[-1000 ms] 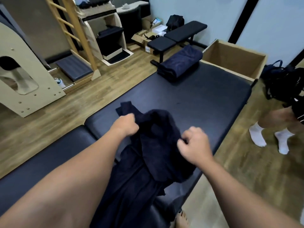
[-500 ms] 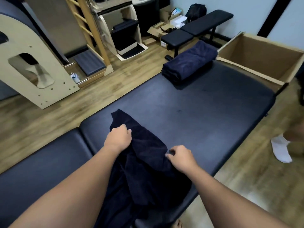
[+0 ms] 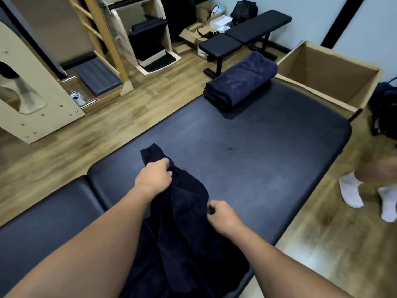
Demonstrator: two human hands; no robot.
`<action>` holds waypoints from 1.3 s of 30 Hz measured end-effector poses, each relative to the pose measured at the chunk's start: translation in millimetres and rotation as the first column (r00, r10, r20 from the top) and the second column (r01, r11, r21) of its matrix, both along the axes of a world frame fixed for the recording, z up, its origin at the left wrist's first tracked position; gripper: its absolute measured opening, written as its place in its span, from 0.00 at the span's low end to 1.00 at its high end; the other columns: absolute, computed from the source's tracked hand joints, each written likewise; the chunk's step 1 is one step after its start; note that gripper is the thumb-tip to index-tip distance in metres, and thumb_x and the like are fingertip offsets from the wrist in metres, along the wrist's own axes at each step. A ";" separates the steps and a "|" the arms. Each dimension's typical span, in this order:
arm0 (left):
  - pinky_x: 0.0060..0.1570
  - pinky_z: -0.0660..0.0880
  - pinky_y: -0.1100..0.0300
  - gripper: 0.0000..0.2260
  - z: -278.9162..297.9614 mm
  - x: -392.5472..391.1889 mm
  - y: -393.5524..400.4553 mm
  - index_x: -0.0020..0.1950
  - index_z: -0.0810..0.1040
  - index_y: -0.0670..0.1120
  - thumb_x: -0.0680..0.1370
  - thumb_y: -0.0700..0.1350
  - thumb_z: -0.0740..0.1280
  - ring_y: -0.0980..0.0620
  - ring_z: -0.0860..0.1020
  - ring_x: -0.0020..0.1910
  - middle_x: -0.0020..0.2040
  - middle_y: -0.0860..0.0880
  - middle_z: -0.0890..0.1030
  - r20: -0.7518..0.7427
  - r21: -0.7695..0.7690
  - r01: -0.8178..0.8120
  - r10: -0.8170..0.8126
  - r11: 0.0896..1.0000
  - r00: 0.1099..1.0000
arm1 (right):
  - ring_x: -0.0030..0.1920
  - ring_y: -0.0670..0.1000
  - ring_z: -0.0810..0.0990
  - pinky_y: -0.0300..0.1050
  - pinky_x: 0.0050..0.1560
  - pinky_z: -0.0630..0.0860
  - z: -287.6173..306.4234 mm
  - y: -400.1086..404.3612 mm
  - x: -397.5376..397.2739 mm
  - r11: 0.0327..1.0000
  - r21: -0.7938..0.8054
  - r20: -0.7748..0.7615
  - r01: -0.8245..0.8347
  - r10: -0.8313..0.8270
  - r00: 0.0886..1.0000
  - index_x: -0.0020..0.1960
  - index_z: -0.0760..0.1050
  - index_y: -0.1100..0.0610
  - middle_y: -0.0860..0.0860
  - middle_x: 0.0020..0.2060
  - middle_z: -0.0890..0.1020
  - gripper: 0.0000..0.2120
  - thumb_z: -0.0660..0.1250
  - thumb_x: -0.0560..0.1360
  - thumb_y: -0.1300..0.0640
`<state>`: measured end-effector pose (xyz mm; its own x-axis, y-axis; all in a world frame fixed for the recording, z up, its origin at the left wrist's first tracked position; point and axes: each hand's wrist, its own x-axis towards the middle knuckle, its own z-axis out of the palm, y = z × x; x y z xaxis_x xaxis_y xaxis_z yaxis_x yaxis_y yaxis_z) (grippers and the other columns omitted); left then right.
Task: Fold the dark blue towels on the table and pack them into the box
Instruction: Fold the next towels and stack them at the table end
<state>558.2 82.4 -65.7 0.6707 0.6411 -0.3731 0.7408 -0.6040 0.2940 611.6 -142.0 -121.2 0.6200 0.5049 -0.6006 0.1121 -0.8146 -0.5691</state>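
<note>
The dark padded tabletop (image 3: 247,151) fills most of the view, running from the near left to the far right. At its far right end an open cardboard box (image 3: 330,82) stands against it, and what shows of its inside holds nothing. Just beside the box, at the far edge of the tabletop, lies a neat stack of folded towels (image 3: 240,82), dark blue and squared off.

The loose towel (image 3: 184,224) is at the near edge, crumpled, with one corner poking up towards the far left and the bulk hanging over the near side. It is a thick, soft, very dark blue cloth, bunched in deep creases, with no flat panel yet.

The step in hand looks like the start of a fold: getting hold of this towel so it can be opened out. The left hand (image 3: 154,177) is curled around the upper part of the cloth near that corner. The right hand (image 3: 221,216) pinches the towel's right edge between thumb and fingertips.

The next move probably calls for drawing the two hands apart and laying the cloth flat on the bare middle of the tabletop, so its edges can be matched before folding. Packing has seemingly not begun.
</note>
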 end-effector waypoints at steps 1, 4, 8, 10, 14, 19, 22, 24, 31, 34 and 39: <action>0.42 0.74 0.52 0.07 2.9 3.9 0.9 0.44 0.68 0.52 0.82 0.48 0.62 0.45 0.77 0.45 0.44 0.50 0.77 0.032 -0.003 0.013 -0.013 1.000 0.999 | 0.42 0.52 0.82 0.49 0.46 0.80 0.6 3.3 -3.7 1.000 0.016 0.012 -0.006 0.006 1.000 0.34 0.75 0.50 0.46 0.33 0.80 0.09 0.66 0.73 0.55; 0.41 0.71 0.53 0.08 17.0 15.0 -0.5 0.44 0.67 0.51 0.82 0.47 0.62 0.44 0.76 0.44 0.41 0.51 0.75 0.126 0.040 0.034 -0.039 0.999 0.991 | 0.38 0.51 0.79 0.49 0.43 0.80 6.8 8.1 -8.8 0.999 -0.002 0.063 0.055 -0.054 0.997 0.34 0.75 0.53 0.46 0.31 0.77 0.10 0.66 0.74 0.56; 0.39 0.76 0.50 0.07 29.7 29.0 12.0 0.45 0.67 0.51 0.82 0.46 0.61 0.40 0.78 0.40 0.42 0.45 0.78 0.296 0.064 -0.036 0.016 0.997 0.955 | 0.51 0.62 0.81 0.49 0.49 0.78 34.9 -7.0 9.0 0.947 -0.090 0.307 0.307 -0.267 0.914 0.48 0.78 0.56 0.57 0.48 0.83 0.10 0.64 0.78 0.49; 0.40 0.81 0.46 0.07 38.7 36.5 14.5 0.44 0.65 0.53 0.81 0.48 0.61 0.42 0.81 0.37 0.40 0.46 0.80 0.383 0.004 -0.066 0.060 0.998 0.922 | 0.52 0.63 0.80 0.51 0.49 0.76 57.2 -20.7 23.8 0.895 0.010 0.442 0.446 -0.404 0.801 0.50 0.77 0.56 0.59 0.49 0.83 0.10 0.63 0.80 0.50; 0.39 0.74 0.49 0.07 57.0 59.8 -3.8 0.46 0.67 0.50 0.83 0.47 0.61 0.40 0.77 0.42 0.41 0.44 0.78 0.533 -0.016 -0.001 0.010 1.000 0.846 | 0.49 0.64 0.78 0.55 0.50 0.71 107.5 -33.2 52.6 0.740 0.421 0.579 0.525 -0.665 0.472 0.47 0.73 0.57 0.59 0.44 0.82 0.05 0.64 0.80 0.56; 0.48 0.78 0.46 0.08 52.3 64.1 -29.2 0.58 0.67 0.51 0.80 0.43 0.61 0.42 0.78 0.48 0.49 0.47 0.79 0.453 -0.129 0.181 -0.104 0.975 0.885 | 0.51 0.63 0.77 0.56 0.53 0.75 109.9 -40.3 77.4 0.810 0.333 0.644 0.483 -0.570 0.511 0.47 0.75 0.57 0.57 0.44 0.82 0.07 0.65 0.79 0.53; 0.47 0.75 0.52 0.07 37.2 41.8 -40.1 0.44 0.68 0.48 0.77 0.48 0.64 0.40 0.77 0.49 0.52 0.43 0.79 0.002 -0.094 0.259 -0.260 0.961 0.966 | 0.55 0.63 0.78 0.51 0.51 0.74 82.7 -44.2 74.8 0.886 0.094 0.549 0.454 -0.427 0.719 0.52 0.78 0.56 0.58 0.49 0.83 0.08 0.65 0.80 0.52; 0.48 0.75 0.53 0.20 24.7 23.9 -47.7 0.41 0.69 0.50 0.73 0.64 0.69 0.44 0.77 0.47 0.48 0.47 0.79 -0.287 -0.214 0.281 -0.335 0.936 0.897 | 0.55 0.63 0.78 0.50 0.50 0.73 68.1 -45.8 68.6 0.902 0.040 0.480 0.429 -0.394 0.784 0.53 0.77 0.55 0.58 0.49 0.82 0.07 0.66 0.80 0.52; 0.52 0.76 0.50 0.15 -8.7 -7.3 -87.1 0.59 0.74 0.46 0.76 0.49 0.69 0.42 0.79 0.59 0.60 0.45 0.79 -0.343 -0.048 0.340 -0.335 0.939 0.877 | 0.51 0.63 0.79 0.50 0.45 0.74 55.1 -37.9 67.7 0.954 -0.053 0.512 0.296 -0.228 0.828 0.50 0.73 0.57 0.57 0.47 0.81 0.07 0.63 0.80 0.53; 0.52 0.78 0.49 0.13 -12.0 -15.7 -86.5 0.59 0.72 0.46 0.75 0.46 0.66 0.41 0.79 0.57 0.58 0.45 0.78 -0.282 -0.087 0.256 -0.271 0.963 0.920 | 0.51 0.61 0.78 0.54 0.49 0.76 55.0 -37.5 72.4 0.983 0.029 0.632 0.181 -0.158 0.759 0.51 0.73 0.57 0.55 0.48 0.80 0.05 0.65 0.78 0.56; 0.41 0.77 0.51 0.07 -19.9 -34.8 -72.7 0.45 0.68 0.46 0.74 0.42 0.66 0.46 0.76 0.44 0.46 0.47 0.75 -0.199 -0.162 0.049 -0.081 0.985 0.977 | 0.46 0.59 0.75 0.55 0.44 0.74 48.0 -14.2 48.3 0.936 0.037 0.832 -0.350 0.165 0.530 0.49 0.76 0.54 0.53 0.44 0.76 0.07 0.70 0.72 0.53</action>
<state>523.4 9.7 -85.6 0.6081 0.5216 -0.5984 0.7555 -0.6118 0.2345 659.9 -156.2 -73.2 0.6159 0.7616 0.2017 0.7840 -0.5674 -0.2516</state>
